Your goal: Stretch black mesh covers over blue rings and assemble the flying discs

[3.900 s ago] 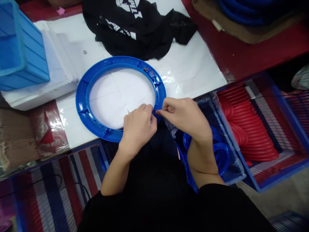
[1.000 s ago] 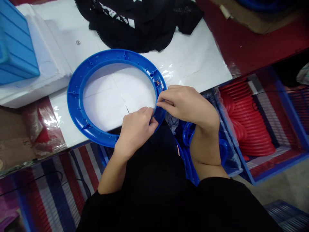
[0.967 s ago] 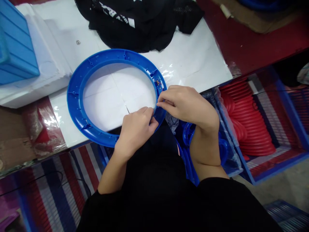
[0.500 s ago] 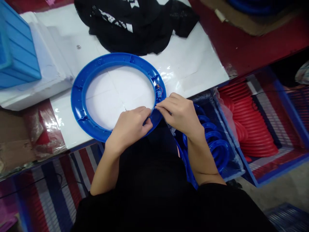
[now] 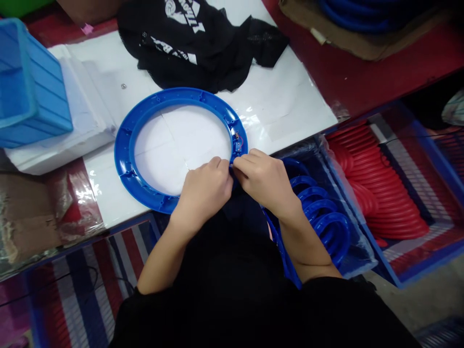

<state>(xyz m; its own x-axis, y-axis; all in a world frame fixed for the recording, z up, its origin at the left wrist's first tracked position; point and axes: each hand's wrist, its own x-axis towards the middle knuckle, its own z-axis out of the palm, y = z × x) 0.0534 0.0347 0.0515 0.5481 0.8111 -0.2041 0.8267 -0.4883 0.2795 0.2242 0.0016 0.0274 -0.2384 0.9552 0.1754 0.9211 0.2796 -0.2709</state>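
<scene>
A blue plastic ring (image 5: 124,151) lies with its hollow, ribbed side up at the front edge of the white table. Set into its right side is a small electronic part (image 5: 238,141) with a red wire. My left hand (image 5: 207,186) is closed at the ring's near right rim. Against it, thumb and finger pinched, is my right hand (image 5: 263,179). The fingertips of both hands meet over the ring just below the wired part. Whatever they pinch is too small or too hidden to make out.
A black printed cloth (image 5: 203,53) lies behind the ring. On the left, a light blue bin (image 5: 47,92) stands on a white foam block (image 5: 83,116). To the right are crates with blue rings (image 5: 319,208) and red rings (image 5: 387,188). A small metal piece (image 5: 123,86) lies on the table.
My hands have drawn closer together, the left one turning so its fingers meet the right fingertips. The whole view has shifted slightly; the ring stays in place on the table.
</scene>
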